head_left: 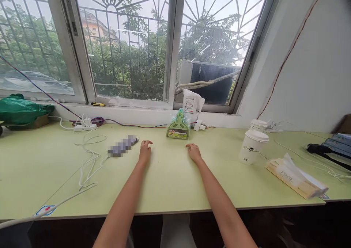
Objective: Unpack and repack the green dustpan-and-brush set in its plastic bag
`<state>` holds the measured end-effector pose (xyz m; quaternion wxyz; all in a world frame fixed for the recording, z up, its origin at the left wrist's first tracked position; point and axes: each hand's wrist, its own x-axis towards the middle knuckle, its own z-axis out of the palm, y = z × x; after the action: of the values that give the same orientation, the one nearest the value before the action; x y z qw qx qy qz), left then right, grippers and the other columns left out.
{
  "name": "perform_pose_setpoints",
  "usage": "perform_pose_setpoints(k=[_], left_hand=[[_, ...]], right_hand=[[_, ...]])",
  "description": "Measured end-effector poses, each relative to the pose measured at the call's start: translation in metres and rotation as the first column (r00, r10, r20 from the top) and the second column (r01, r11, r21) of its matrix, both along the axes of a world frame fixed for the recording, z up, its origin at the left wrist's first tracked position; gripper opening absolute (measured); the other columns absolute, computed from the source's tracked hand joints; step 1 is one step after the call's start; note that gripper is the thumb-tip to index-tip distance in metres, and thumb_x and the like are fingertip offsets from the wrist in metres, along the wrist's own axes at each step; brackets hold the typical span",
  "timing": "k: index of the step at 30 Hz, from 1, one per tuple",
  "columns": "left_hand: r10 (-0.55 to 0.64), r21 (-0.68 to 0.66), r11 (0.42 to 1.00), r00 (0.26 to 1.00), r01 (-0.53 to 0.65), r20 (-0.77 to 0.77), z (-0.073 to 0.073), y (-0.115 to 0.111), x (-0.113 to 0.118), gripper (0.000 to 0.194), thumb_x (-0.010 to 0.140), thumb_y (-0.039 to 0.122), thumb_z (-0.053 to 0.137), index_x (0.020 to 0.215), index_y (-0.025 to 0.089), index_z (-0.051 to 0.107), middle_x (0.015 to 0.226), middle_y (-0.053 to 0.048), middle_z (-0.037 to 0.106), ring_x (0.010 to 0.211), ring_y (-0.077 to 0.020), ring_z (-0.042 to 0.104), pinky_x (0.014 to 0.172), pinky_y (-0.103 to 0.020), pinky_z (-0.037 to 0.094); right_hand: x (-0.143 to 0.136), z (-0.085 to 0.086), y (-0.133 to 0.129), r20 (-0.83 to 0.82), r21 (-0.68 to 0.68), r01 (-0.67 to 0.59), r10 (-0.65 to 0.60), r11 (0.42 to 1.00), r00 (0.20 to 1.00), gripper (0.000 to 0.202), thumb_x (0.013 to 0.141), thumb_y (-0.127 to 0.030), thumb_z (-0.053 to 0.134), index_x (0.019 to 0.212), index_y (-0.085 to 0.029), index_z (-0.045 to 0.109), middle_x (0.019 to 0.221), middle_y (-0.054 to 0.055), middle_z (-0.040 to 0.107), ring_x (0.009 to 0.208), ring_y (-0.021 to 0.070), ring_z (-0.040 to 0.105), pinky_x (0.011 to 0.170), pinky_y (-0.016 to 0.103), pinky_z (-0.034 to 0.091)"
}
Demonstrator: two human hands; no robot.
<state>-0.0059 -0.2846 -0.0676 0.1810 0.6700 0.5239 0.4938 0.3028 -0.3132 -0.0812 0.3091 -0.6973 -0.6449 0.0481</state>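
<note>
Left hand (145, 151): nothing held, fingers loosely curled, not closed | right hand (194, 152): likewise unclenched, nothing gripped | green dustpan set (178, 127): stood upright (plastic-wrapped, by the look of it) beyond and between both hands, near the window wall | phone (123, 146): laid left of the left hand | lidded cup (253, 147): placed right of the right hand
</note>
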Motion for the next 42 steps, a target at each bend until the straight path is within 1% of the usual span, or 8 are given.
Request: perform_pose_setpoints(k=[13, 17, 23, 26, 29, 33, 37, 42], left_hand=[[0.200, -0.012, 0.980, 0.979, -0.200, 0.046, 0.003, 0.015, -0.034, 0.037, 0.068, -0.003, 0.042, 0.090, 0.018, 0.062, 0.107, -0.009, 0.054, 0.103, -0.0217, 0.058, 0.091, -0.037, 0.047], [0.149, -0.072, 0.988, 0.973, -0.139, 0.176, 0.006, 0.019, -0.035, 0.035, 0.067, 0.000, 0.047, 0.095, 0.016, 0.061, 0.104, -0.009, 0.061, 0.095, -0.0195, 0.062, 0.081, -0.031, 0.051], [0.080, 0.011, 0.997, 0.990, -0.082, 0.113, 0.006, 0.018, -0.028, 0.040, 0.063, -0.003, 0.044, 0.094, 0.016, 0.061, 0.103, -0.009, 0.061, 0.090, -0.0181, 0.061, 0.070, -0.027, 0.051], [0.063, 0.011, 0.998, 0.996, -0.064, 0.067, 0.007, 0.017, -0.026, 0.041, 0.063, -0.005, 0.043, 0.094, 0.017, 0.060, 0.104, -0.008, 0.060, 0.086, -0.0161, 0.060, 0.069, -0.027, 0.051], [0.044, -0.001, 0.999, 0.999, -0.044, 0.032, 0.008, 0.017, -0.024, 0.041, 0.063, -0.005, 0.042, 0.092, 0.018, 0.058, 0.104, -0.007, 0.058, 0.085, -0.0159, 0.059, 0.070, -0.027, 0.051], [0.006, -0.027, 1.000, 0.999, -0.007, -0.034, 0.005, 0.024, -0.023, 0.041, 0.062, -0.007, 0.042, 0.089, 0.019, 0.058, 0.101, -0.007, 0.056, 0.086, -0.0171, 0.059, 0.073, -0.031, 0.050], [-0.002, -0.054, 0.999, 0.998, -0.001, -0.057, 0.000, 0.030, -0.021, 0.043, 0.066, -0.006, 0.043, 0.095, 0.020, 0.059, 0.106, -0.008, 0.054, 0.094, -0.0189, 0.058, 0.076, -0.032, 0.049], [0.032, -0.034, 0.999, 0.999, -0.031, 0.011, 0.000, 0.032, -0.015, 0.023, 0.078, 0.014, 0.056, 0.100, 0.020, 0.060, 0.112, -0.011, 0.055, 0.110, -0.0237, 0.050, 0.087, -0.038, 0.048]], right_hand=[[-0.004, 0.006, 0.004, 0.064, -0.065, 0.084, -0.080, 0.994, 0.995, 0.038, 0.085, -0.015, 0.041, 0.115, -0.020, 0.063, 0.127, 0.010, 0.058, 0.120, 0.0252, 0.047, 0.098, 0.036, 0.036], [0.005, 0.012, 0.015, 0.058, -0.115, 0.114, -0.108, 0.987, 0.992, 0.037, 0.085, -0.018, 0.043, 0.116, -0.022, 0.063, 0.129, 0.010, 0.057, 0.120, 0.0269, 0.048, 0.101, 0.041, 0.035], [0.025, 0.026, 0.050, -0.014, -0.201, 0.174, -0.180, 0.964, 0.984, 0.032, 0.086, -0.024, 0.045, 0.114, -0.022, 0.061, 0.118, 0.010, 0.063, 0.109, 0.0254, 0.056, 0.094, 0.041, 0.042], [0.026, 0.033, 0.072, -0.098, -0.091, 0.322, -0.330, 0.942, 0.939, 0.034, 0.092, -0.028, 0.037, 0.120, -0.017, 0.053, 0.131, 0.017, 0.053, 0.118, 0.0269, 0.049, 0.094, 0.042, 0.041], [0.022, 0.036, 0.088, -0.269, 0.056, 0.472, -0.441, 0.880, 0.856, 0.031, 0.088, -0.034, 0.048, 0.113, -0.016, 0.052, 0.124, 0.018, 0.056, 0.120, 0.0281, 0.046, 0.094, 0.042, 0.040], [0.018, 0.031, 0.099, -0.338, 0.032, 0.400, -0.367, 0.916, 0.867, 0.032, 0.083, -0.044, 0.057, 0.104, -0.020, 0.053, 0.105, 0.010, 0.065, 0.103, 0.0255, 0.055, 0.083, 0.037, 0.042], [0.017, 0.023, 0.101, -0.319, 0.079, 0.386, -0.344, 0.919, 0.883, 0.034, 0.083, -0.041, 0.058, 0.108, -0.020, 0.050, 0.100, 0.008, 0.066, 0.089, 0.0223, 0.059, 0.075, 0.032, 0.041], [0.015, 0.022, 0.090, -0.206, 0.179, 0.326, -0.288, 0.928, 0.935, 0.021, 0.089, -0.039, 0.048, 0.096, -0.020, 0.055, 0.095, 0.009, 0.067, 0.083, 0.0228, 0.058, 0.072, 0.032, 0.039]])
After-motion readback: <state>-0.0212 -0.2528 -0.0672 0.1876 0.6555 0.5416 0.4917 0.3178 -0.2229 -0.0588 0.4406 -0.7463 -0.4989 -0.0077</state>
